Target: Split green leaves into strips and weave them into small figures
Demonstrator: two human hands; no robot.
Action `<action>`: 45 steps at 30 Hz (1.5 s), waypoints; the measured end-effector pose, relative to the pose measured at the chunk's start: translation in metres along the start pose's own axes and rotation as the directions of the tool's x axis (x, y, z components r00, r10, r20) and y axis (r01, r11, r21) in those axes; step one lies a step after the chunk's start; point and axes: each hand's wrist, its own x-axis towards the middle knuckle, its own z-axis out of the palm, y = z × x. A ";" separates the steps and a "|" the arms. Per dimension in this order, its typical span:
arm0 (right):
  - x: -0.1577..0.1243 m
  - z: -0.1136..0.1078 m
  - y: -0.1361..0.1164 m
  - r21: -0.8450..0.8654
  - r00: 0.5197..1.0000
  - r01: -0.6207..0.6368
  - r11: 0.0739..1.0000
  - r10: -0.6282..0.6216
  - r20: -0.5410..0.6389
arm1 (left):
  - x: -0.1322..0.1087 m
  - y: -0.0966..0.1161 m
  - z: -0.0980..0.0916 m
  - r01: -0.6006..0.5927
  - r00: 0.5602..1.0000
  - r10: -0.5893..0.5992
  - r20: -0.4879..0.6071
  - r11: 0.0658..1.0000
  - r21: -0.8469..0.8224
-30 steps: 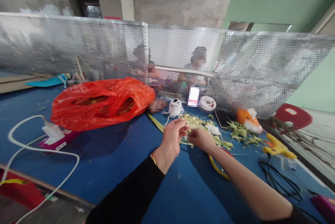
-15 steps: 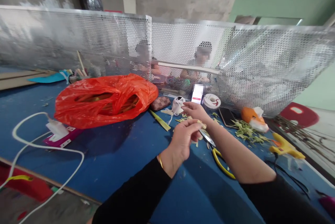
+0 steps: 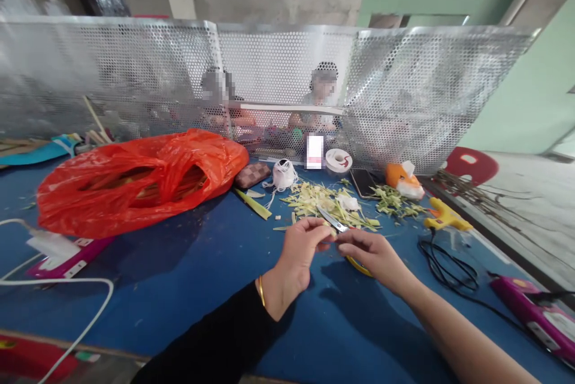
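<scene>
While left hand (image 3: 296, 255) pinches a pale bit (image 3: 332, 230) by the scissors (image 3: 330, 217), right hand (image 3: 380, 258) fingers bunched close, can't tell if gripping, a loose pinch could lose it among the scraps (image 3: 309, 198).

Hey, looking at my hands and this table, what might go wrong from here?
The silver-bladed, yellow-handled scissors lie close to the left hand and right hand, so either could get nicked. The small pale piece seemingly pinched in the left hand might get lost if dropped among the pale green shredded strips. The looped black cable beside the right forearm could catch on it.
</scene>
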 end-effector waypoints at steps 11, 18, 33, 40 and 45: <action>0.047 -0.009 0.008 -0.538 0.986 0.166 0.826 -0.134 0.097 | 0.043 0.047 -0.088 -0.143 0.968 0.134 -0.211 0.989 -0.028; 0.112 0.035 0.011 -0.529 0.967 0.237 0.815 -0.143 0.212 | 0.049 0.034 -0.094 -0.065 0.974 0.062 -0.219 0.998 -0.008; 0.103 -0.009 0.015 -0.375 0.943 0.193 0.907 -0.065 0.326 | 0.047 0.047 -0.093 0.002 0.947 -0.058 -0.316 0.985 -0.174; 0.147 0.025 -0.017 -0.623 0.948 0.314 0.716 -0.271 0.167 | 0.053 0.062 -0.102 -0.145 0.903 0.030 -0.430 0.960 -0.238; 0.196 0.079 -0.024 -0.602 0.877 0.470 0.645 -0.266 0.400 | 0.054 0.060 -0.107 -0.118 0.897 -0.020 -0.442 0.952 -0.283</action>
